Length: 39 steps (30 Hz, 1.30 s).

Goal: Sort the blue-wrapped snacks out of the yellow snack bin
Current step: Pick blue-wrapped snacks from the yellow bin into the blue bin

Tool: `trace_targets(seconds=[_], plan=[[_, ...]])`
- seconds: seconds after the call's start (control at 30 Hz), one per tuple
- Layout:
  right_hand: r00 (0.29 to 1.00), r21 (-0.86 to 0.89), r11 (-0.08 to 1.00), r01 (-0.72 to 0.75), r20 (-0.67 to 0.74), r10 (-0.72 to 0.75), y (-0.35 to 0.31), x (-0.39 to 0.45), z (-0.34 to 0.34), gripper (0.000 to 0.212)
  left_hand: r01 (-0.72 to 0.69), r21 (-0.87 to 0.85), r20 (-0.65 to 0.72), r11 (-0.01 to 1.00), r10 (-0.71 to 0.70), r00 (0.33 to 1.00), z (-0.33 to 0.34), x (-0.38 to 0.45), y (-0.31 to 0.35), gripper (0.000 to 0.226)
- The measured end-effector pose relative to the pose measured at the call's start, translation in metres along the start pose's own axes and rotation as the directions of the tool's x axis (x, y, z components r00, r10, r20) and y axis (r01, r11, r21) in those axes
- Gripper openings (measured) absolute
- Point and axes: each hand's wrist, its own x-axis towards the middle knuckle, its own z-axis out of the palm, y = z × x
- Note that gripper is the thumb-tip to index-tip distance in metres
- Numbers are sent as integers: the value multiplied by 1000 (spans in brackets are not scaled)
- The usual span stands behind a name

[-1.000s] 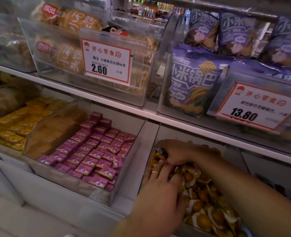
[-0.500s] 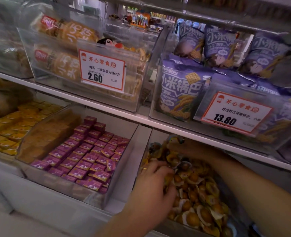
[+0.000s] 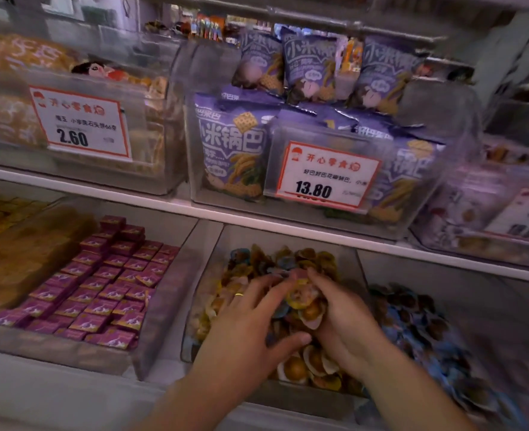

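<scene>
1. Two bare hands dig in the clear plastic bin of yellow-wrapped round snacks (image 3: 354,269).
2. Left hand (image 3: 244,331) lies spread, fingers loose.
3. Right hand (image 3: 340,318) clutches several yellow wrappers.
4. Blue-wrapped round snacks (image 3: 286,262) lie at the bin's back.

Both hands in the clear yellow bin (image 3: 288,237), lower shelf, centre. Left hand (image 3: 250,325), ring on one finger, spread flat over yellow snacks (image 3: 306,365). Right hand (image 3: 340,318), at 3 o'clock and touching it, cups a small bunch of snacks; colours there blurred. Blue snacks (image 3: 418,331) fill the bin at 3 o'clock. Purple boxes (image 3: 101,284) at 9 o'clock. Price tag (image 3: 326,175), 13.80, at 12 o'clock.
</scene>
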Motion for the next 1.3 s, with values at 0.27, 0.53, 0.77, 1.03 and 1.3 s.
trace_targets(seconds=[0.27,0.53,0.77,1.03,1.3], plan=[[958,-563,781,270,76,-276,-4,6,-18,39,114,-99,70,989,-108,992,-17,7,-8,39],[845,-867,193,459,359,-397,-8,8,-29,23,-23,51,43,998,21,999,-28,4,-13,16],[876,-867,-291,405,459,-149,12,15,-20,68,213,-122,-213,970,-235,948,-21,6,-7,22],[863,-898,-88,431,438,-253,11,20,-16,53,222,-118,-197,968,-242,950,-20,9,-7,18],[935,-782,566,259,56,-351,-4,17,-15,46,202,-375,-268,905,-314,911,-22,10,-5,19]])
